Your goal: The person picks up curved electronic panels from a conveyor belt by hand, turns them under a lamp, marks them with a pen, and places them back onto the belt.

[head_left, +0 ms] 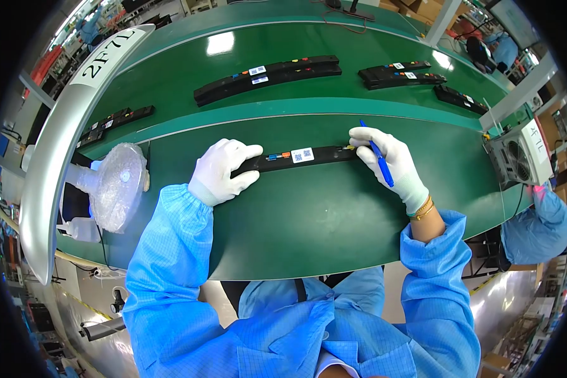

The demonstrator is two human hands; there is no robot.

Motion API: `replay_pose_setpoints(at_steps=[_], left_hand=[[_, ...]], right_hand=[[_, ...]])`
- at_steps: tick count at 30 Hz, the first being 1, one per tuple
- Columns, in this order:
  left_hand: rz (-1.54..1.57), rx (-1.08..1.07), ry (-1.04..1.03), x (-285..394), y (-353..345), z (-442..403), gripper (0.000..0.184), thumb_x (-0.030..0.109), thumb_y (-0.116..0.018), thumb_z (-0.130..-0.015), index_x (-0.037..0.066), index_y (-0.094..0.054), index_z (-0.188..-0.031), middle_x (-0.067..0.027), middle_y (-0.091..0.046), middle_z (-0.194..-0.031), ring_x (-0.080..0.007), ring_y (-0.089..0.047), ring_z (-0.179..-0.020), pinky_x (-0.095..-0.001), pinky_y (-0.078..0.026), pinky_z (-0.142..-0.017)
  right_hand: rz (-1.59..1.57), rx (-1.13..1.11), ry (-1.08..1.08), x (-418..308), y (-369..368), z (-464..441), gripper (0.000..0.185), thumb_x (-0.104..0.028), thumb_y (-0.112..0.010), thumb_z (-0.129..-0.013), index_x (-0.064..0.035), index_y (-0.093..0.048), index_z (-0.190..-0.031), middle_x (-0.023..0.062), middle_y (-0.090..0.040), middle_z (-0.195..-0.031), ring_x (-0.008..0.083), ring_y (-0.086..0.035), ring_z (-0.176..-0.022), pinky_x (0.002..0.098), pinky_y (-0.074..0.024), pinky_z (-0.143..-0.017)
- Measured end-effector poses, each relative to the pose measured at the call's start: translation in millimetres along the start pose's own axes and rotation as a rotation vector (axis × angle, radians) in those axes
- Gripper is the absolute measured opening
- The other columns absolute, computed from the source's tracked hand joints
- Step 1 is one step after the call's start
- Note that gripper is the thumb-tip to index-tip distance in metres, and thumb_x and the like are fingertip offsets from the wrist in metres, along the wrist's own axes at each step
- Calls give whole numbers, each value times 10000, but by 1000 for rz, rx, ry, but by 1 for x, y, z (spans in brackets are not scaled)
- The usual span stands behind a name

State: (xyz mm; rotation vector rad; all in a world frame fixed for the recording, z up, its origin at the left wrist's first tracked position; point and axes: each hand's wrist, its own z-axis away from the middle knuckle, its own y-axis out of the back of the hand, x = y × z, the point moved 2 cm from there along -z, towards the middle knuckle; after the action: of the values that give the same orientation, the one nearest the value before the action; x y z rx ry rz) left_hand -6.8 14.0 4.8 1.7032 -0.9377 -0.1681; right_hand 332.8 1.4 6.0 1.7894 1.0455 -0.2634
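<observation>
A long black bar (331, 155) with a white two-code label and small blue, orange and yellow parts lies across the green bench in front of me. My left hand (223, 170), in a white glove, grips the bar's left end between thumb and fingers. At the other end, my right hand (390, 162), also gloved, holds a blue pen (382, 165) slanting across the fingers. Its fingertips touch the bar near a yellow part. The bar's two ends are partly hidden by the gloves.
Several similar black bars (296, 70) rest on the raised green shelf behind. A plastic-wrapped fan (121, 189) and a silver lamp hood (75, 120) stand left. On the right are a white fan unit (521, 154) and another person's blue sleeve (542, 220).
</observation>
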Motion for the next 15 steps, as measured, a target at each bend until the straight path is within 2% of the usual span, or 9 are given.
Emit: replay_pose_setpoints(at_steps=[15], left_hand=[[9, -9, 27, 1, 0, -1, 394, 195, -717, -764, 111, -672, -1147, -94, -645, -958, -294, -610, -920, -399, -522, -837]], right_hand=[[-12, -4, -3, -1, 1, 1, 299, -101, -696, -908, -98, -644, -1202, 101, -731, -1001, 238, -720, -923, 329, -558, -828]])
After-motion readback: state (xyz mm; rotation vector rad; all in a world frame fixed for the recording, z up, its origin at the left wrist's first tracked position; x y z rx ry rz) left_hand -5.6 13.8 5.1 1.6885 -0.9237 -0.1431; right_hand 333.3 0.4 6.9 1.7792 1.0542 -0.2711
